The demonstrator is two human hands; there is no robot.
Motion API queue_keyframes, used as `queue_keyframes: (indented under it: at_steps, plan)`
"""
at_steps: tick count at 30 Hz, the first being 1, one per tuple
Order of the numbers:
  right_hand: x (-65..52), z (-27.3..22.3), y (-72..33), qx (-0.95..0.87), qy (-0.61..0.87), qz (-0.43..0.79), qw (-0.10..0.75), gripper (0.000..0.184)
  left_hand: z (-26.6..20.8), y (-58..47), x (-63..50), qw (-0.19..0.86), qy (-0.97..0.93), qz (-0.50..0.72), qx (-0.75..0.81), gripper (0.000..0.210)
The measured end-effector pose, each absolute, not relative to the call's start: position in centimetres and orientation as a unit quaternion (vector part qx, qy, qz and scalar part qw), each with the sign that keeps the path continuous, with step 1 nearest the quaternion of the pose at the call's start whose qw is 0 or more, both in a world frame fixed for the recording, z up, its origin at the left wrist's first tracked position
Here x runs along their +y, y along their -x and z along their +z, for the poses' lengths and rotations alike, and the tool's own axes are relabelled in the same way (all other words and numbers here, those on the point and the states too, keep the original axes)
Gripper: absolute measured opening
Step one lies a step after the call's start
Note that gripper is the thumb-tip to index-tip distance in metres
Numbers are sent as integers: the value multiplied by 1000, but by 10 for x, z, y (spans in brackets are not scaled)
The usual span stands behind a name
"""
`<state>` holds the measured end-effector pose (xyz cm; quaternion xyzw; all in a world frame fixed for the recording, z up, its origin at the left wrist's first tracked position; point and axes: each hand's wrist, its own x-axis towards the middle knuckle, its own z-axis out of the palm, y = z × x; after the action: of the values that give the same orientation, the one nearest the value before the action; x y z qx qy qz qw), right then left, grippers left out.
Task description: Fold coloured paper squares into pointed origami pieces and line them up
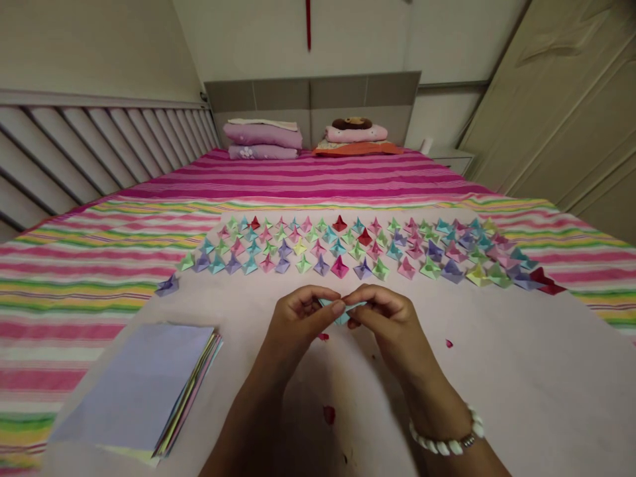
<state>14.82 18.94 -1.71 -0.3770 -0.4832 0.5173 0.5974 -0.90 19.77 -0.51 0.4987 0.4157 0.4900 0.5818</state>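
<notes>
Between my two hands is a small folded piece of light blue paper (342,316), partly covered by the fingers. My left hand (308,315) pinches its left side between thumb and fingers. On the opposite side, the thumb and fingers of my right hand (380,311) grip it too, with a pale beaded bracelet (450,442) around that wrist. Just beyond the hands stand several rows of small folded paper boats (340,267) in many colours. To the left lies a stack of coloured paper sheets (144,384), a lilac one on top.
A pale sheet (521,371) covers the striped bed (44,318), with red petal-like bits (328,415) scattered on it. Folded bedding (263,136) and a pink pile (355,134) sit by the headboard (318,93). A slatted rail (99,146) runs along the left.
</notes>
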Motion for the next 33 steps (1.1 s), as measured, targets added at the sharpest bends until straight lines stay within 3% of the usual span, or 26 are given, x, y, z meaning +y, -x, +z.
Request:
queue_keyframes:
  at_steps: [5,9,13,20,25,33]
  plan:
    - [187,-11,-150,-517,361,520,576,20,-7,8,199,578,-497,501,409,22]
    - [188,-12,-153,-497,336,568,563,33,-7,9,199,582,-487,520,392,41]
    - [189,-13,-152,-478,390,558,555,17,-5,9,199,582,-492,511,397,51]
    - [187,-10,-148,-492,397,524,571,13,-5,7,199,608,-457,500,414,20]
    - [187,-10,-147,-493,402,518,571,10,-7,7,200,600,-445,521,413,16]
    - [189,-15,-146,-465,421,471,620,8,-7,6,199,614,-440,502,421,38]
